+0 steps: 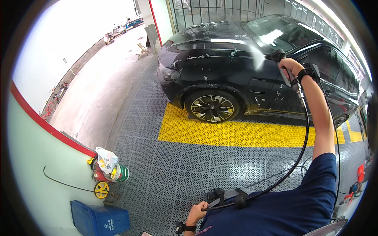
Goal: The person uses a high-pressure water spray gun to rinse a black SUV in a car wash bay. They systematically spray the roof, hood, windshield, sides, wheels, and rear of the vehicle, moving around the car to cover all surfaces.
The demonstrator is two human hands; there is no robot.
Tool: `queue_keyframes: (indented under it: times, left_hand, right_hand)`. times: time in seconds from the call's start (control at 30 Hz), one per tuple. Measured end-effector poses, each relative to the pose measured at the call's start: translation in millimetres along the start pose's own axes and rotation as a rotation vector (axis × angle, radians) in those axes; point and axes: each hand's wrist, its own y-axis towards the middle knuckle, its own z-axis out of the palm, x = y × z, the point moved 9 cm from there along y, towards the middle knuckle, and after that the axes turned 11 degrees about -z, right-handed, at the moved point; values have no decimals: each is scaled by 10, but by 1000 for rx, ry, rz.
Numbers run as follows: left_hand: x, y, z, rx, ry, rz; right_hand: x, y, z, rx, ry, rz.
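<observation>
My right hand (290,66) is closed round the grip of a spray gun (276,56), arm stretched out at the height of the car's front wing. A white fan of spray (258,58) leaves its nozzle toward the side of the bonnet. The black car (224,67) is wet, with patches of foam on its panels. From the gun's lower end a black hose (306,129) curves down and back across my body. Low in front of me, my left hand (196,214) is closed round this hose, near a round black bulge on it.
Grey and yellow grid tiles (236,131) cover the floor. A blue bin (100,219) stands at lower left, below a green bucket (123,172) with a white bag (106,159). Thinner hose (271,177) lies on the floor. A doorway opens onto a paved lane at left.
</observation>
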Motion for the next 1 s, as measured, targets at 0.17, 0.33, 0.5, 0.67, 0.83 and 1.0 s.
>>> queue_keyframes:
  times: [0.17,0.33,0.5,0.67,0.83,1.0]
  left_hand:
    - [-140,-35,-275,-135,13,154]
    - [-131,-35,-433,-132,80,69]
    - [-213,-40,-311,-103,64,114]
    - [-443,174,-221,-125,19,157]
    - [-558,465,-66,-40,141,73]
    - [-751,677,148,-102,115,58]
  right_hand:
    - [119,-153,740,298,164,139]
    - [182,-42,815,49,6,32]
    - [-9,-90,1414,364,38,132]
    - [65,76,1670,292,-70,0]
    - [166,247,2154,393,-205,-254]
    - [146,403,2997,558,-226,-336]
